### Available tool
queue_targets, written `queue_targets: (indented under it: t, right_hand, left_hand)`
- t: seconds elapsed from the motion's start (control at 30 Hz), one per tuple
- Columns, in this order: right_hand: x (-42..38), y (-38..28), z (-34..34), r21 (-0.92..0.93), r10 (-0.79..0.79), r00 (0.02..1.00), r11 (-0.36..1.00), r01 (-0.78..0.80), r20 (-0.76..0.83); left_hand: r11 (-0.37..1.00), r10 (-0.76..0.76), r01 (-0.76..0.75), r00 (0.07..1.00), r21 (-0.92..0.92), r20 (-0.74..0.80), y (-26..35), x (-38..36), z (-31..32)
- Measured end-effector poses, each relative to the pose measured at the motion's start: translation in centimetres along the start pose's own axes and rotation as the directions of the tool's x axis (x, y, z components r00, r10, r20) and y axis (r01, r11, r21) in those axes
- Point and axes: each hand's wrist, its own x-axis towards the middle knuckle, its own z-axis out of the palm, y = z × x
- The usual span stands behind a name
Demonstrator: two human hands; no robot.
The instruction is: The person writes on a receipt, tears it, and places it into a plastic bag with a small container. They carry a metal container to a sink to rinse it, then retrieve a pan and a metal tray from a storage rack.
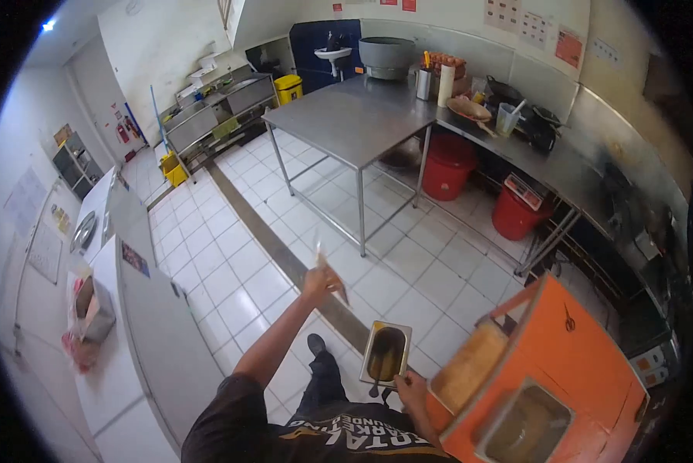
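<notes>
Steel pan (386, 353), rectangular and holding a brown liquid, sits low in the view at about 6 o'clock, above the white tiled floor (238, 270). The right hand (410, 386) is closed on its near edge, at the pan's 5 o'clock corner, and a dark handle pokes out of the pan just beside that hand. The left hand (321, 282) is raised out in front, at 11 o'clock from the pan and well apart from it, fingers pinched around a thin pale utensil (320, 255) that points upward; what exactly it is cannot be told.

An orange cart (585, 363) stands at 3 o'clock from the pan, just beside the right hand, with a pale tray and a sunken steel basin in its top. Beyond the left hand, at 12 o'clock, a steel tabletop (354, 119) stands bare on four legs, and behind it a longer tabletop (547, 158) runs along the wall with a tub, cups and containers. Two red buckets (448, 166) sit beneath it. A white fridge (153, 324) fills the 9 o'clock side, and a yellow bin (288, 88) stands far off near the sink.
</notes>
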Motion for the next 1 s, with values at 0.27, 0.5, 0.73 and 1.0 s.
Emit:
queue_targets:
  t: [0.27, 0.5, 0.73, 1.0]
  right_hand:
    - [21.9, -7.7, 17.6, 0.216, 0.192, 0.971, 0.963, -0.158, -0.142]
    - [40.1, -23.7, 29.5, 0.023, 0.067, 0.991, 0.998, -0.065, -0.113]
    - [64.1, -41.9, 45.4, -0.167, -0.102, 0.992, 0.979, 0.113, 0.078]
    - [92.8, -64.5, 73.1, 0.168, -0.107, 0.829, 0.986, 0.016, 0.549]
  left_hand:
    - [-0.124, -0.444, 0.209, 0.862, -0.970, 0.243, -12.1, 35.4, -8.8]
    - [0.945, 0.069, -0.019, 0.988, -0.328, 0.141, -35.0, 58.1, -4.3]
    - [0.263, -0.248, 0.618, 0.785, -0.741, 0.567, -63.3, 43.2, -22.0]
    - [-0.176, -0.954, -0.270, -0.192, -0.947, 0.232, -95.0, 16.9, -36.6]
